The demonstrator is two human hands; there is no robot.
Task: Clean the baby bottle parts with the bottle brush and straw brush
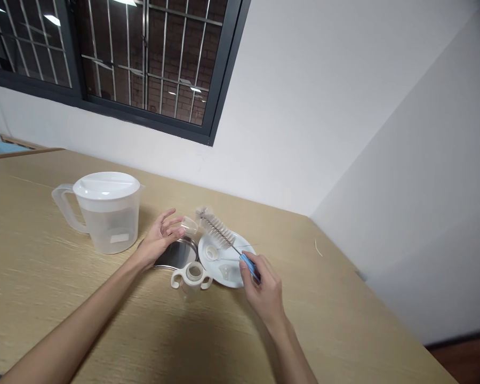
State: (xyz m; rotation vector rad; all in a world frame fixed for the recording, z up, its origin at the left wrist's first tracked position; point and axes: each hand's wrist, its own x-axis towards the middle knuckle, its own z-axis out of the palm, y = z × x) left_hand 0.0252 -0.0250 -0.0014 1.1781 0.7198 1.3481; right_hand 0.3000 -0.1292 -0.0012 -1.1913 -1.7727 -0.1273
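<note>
The left hand (162,234) holds a clear cup-shaped cap (189,225) at its fingertips, thumb beneath, the other fingers spread. The right hand (264,285) grips the blue handle of a bottle brush (218,228), its bristles slanting up from those fingers toward the cap. Below the left fingers lies a round metal tray (178,254); nearer the wearer stands a two-handled bottle (194,272). Beyond the right fingertips, beneath the brush, a white plate (234,274) bears small parts.
</note>
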